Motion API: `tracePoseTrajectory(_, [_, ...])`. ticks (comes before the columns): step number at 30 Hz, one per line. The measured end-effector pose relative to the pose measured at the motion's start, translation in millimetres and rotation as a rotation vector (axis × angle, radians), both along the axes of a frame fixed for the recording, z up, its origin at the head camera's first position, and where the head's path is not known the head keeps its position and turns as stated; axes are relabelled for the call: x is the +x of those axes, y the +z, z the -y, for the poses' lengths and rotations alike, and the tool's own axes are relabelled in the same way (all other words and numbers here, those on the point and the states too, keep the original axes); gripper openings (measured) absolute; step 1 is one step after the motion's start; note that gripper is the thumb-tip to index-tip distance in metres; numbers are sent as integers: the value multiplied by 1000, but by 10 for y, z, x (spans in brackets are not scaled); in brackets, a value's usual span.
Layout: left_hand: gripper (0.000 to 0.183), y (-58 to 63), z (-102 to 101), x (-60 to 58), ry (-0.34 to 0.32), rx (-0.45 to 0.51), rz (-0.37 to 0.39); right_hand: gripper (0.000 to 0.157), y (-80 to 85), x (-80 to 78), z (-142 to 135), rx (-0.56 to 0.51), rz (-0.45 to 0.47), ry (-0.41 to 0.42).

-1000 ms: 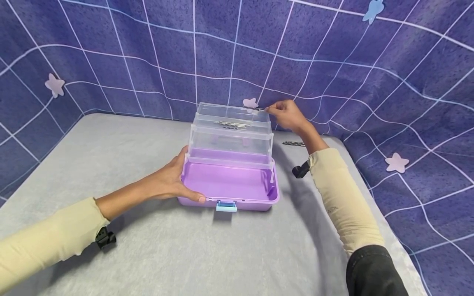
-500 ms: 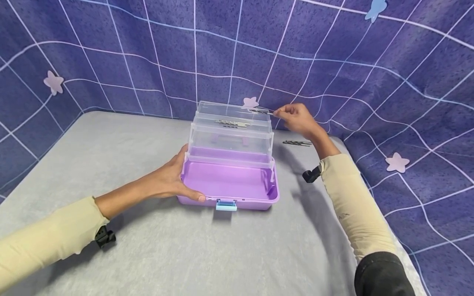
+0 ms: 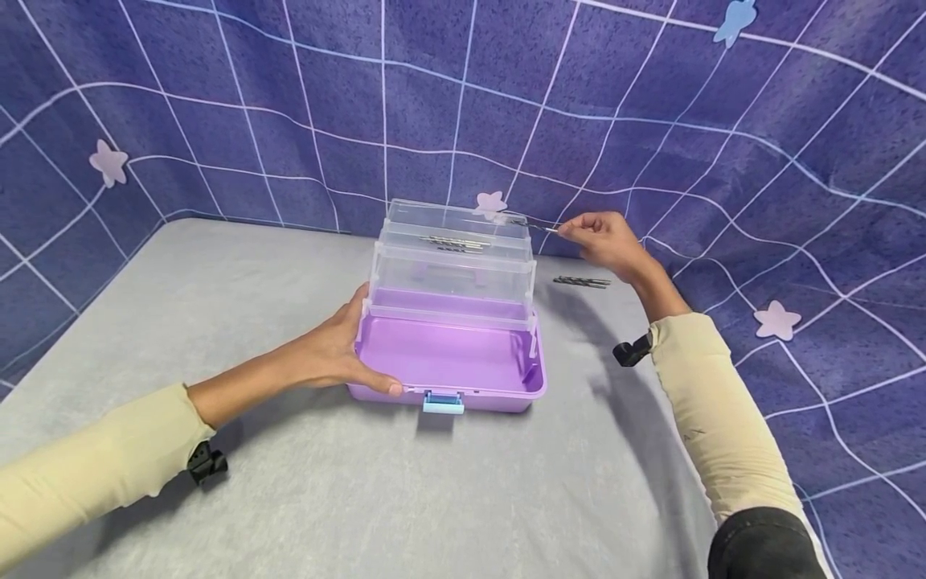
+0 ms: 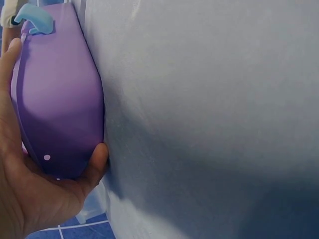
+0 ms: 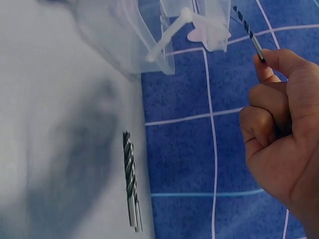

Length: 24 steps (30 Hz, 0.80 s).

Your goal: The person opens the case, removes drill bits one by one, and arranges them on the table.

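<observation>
A purple toolbox (image 3: 499, 400) with a blue latch (image 3: 443, 402) stands open on the grey surface, its clear trays (image 3: 448, 273) stepped up behind. My left hand (image 3: 329, 350) grips the box's left end, thumb on the front rim; in the left wrist view its fingers (image 4: 99, 157) spread around the end wall. My right hand (image 3: 604, 241) pinches a drill bit (image 5: 247, 35) by its smooth shank, near the right end of the top tray. Several drill bits (image 3: 456, 244) lie in an upper tray. A small bundle of drill bits (image 5: 130, 174) lies on the surface below my right hand.
A blue gridded curtain (image 3: 289, 121) with star shapes hangs behind and beside the grey-covered table (image 3: 325, 482). The trays' hinge arm (image 5: 169, 35) shows near the right hand in the right wrist view.
My right hand has moved right and slightly down, drawing the pinched drill bit out past the top tray's right end. The left hand and toolbox stay in place.
</observation>
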State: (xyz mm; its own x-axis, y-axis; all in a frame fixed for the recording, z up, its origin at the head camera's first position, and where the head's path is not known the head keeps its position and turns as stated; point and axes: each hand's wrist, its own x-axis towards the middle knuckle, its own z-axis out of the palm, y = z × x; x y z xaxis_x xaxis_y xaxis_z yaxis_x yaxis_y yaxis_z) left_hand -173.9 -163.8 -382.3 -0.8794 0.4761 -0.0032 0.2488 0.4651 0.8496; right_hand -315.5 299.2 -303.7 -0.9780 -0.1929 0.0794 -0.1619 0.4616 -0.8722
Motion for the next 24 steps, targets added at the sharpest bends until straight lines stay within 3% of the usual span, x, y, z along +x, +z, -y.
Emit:
tracePoseTrajectory(6, [164,-7,-7,-1,8,-39,-3,12,-3,45,-181,-60,44,-3])
tracePoseTrajectory(12, [162,-11,-20,-22,-8,5,14,15,-25,79,-380,-92,76,-1])
tracePoseTrajectory(24, [161,-1,3,-5,0,-12,-2,21,-210,108,-746,24,182,43])
